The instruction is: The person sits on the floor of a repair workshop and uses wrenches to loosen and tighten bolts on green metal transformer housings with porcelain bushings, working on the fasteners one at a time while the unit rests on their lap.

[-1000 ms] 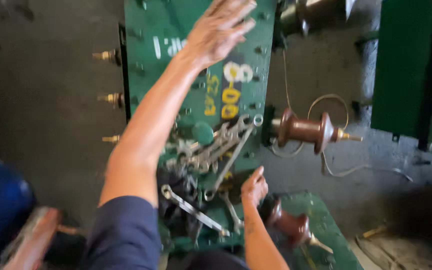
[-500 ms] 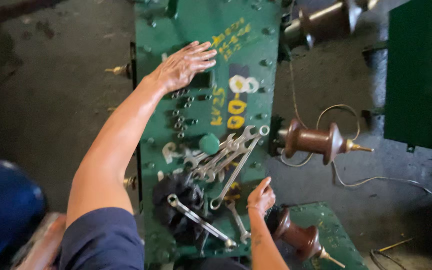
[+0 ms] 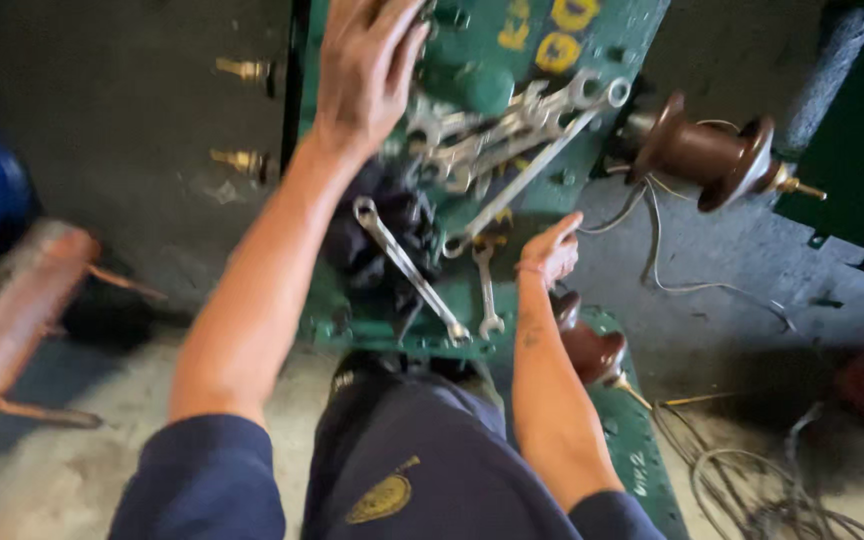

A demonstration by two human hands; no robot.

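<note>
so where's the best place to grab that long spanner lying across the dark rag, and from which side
Probably mid-shank. The long spanner lies flat and diagonal on the dark rag, ring end up-left, open end down-right on the green cover. The rag lifts the shank a little, so fingers could slip beneath. Come from above with the left hand, grip across the narrow shank rather than the wide heads.
</note>
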